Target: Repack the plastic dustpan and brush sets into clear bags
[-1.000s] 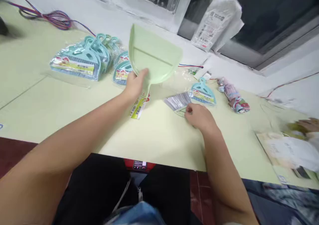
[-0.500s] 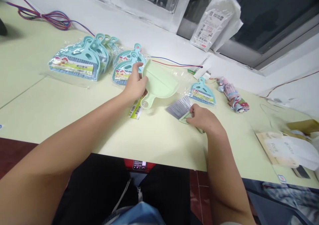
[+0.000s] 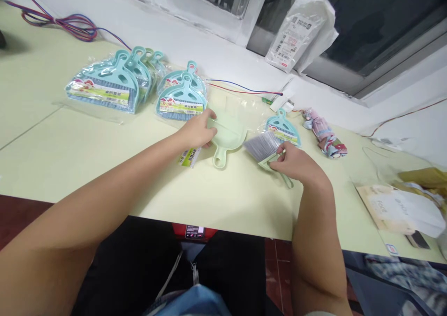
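Note:
A small pale green dustpan (image 3: 228, 134) is just above the table, its ringed handle toward me. My left hand (image 3: 198, 130) grips its left edge between thumb and fingers. In my right hand (image 3: 291, 161) is a hand brush (image 3: 262, 148) with grey bristles and a green back. The bristles point up and left, near the dustpan's right side. Under my left wrist lies a yellow-green printed card (image 3: 189, 157). Clear plastic film (image 3: 256, 111) spreads behind the dustpan.
Bagged blue dustpan sets stand in a stack at left (image 3: 104, 85), in a pair (image 3: 181, 97) behind my left hand, and singly at right (image 3: 283, 128). A folded patterned cloth (image 3: 324, 132), coiled wires (image 3: 75, 27) and a paper packet (image 3: 387, 209) lie farther out.
The dustpan has come down and toward me, turning so its handle points at me. My left hand moved right with it. The brush in my right hand shifted slightly right.

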A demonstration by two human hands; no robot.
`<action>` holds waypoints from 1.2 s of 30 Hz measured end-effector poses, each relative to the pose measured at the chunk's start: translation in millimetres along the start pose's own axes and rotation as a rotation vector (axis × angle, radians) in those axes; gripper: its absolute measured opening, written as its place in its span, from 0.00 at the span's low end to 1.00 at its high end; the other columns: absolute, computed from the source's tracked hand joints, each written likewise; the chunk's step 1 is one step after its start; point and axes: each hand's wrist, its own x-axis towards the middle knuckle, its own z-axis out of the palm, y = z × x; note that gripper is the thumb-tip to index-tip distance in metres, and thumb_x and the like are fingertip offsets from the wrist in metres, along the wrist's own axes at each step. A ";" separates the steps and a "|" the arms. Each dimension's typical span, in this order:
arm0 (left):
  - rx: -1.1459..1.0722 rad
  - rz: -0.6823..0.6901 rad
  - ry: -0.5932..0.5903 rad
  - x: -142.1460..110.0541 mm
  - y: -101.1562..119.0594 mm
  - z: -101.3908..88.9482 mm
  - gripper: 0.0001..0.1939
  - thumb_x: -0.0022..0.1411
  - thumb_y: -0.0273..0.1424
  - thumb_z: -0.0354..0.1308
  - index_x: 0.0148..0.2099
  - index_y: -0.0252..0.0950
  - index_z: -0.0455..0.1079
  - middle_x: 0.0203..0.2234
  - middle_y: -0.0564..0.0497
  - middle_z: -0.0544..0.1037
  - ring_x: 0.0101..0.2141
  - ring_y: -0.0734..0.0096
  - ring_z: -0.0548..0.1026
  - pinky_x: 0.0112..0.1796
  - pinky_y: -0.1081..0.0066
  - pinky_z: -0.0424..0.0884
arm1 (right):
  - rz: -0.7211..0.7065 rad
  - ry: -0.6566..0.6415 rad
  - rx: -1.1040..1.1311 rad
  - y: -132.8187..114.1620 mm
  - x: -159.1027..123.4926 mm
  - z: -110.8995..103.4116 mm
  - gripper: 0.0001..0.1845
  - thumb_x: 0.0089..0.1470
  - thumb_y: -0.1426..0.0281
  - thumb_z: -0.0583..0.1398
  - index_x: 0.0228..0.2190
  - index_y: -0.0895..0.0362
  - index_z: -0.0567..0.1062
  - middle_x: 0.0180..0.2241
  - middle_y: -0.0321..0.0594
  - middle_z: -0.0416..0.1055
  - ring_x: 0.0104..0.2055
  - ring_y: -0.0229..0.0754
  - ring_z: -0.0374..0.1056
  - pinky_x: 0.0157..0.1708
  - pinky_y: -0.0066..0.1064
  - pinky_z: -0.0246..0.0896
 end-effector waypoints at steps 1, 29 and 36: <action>0.074 0.010 0.028 -1.6 1.9 -0.6 0.22 0.65 0.35 0.53 0.60 0.42 0.62 0.27 0.51 0.78 0.27 0.60 0.79 0.34 0.62 0.74 | 0.001 0.035 0.058 -1.2 -0.5 -0.7 0.20 0.44 0.62 0.64 0.39 0.50 0.65 0.32 0.34 0.75 0.31 0.45 0.70 0.28 0.34 0.56; 0.457 0.379 -0.083 -0.3 -3.4 -6.0 0.20 0.67 0.47 0.51 0.47 0.38 0.74 0.37 0.47 0.82 0.35 0.60 0.77 0.34 0.66 0.64 | -0.077 0.323 0.289 -21.1 5.6 18.9 0.18 0.45 0.64 0.63 0.39 0.51 0.65 0.36 0.37 0.73 0.36 0.45 0.68 0.36 0.36 0.59; 0.537 0.379 -0.123 -3.0 1.1 -7.0 0.21 0.67 0.45 0.49 0.38 0.39 0.78 0.28 0.46 0.80 0.33 0.59 0.76 0.29 0.65 0.60 | -0.095 0.408 0.351 -19.6 11.4 21.7 0.18 0.46 0.63 0.63 0.39 0.51 0.64 0.36 0.37 0.72 0.35 0.43 0.66 0.39 0.37 0.62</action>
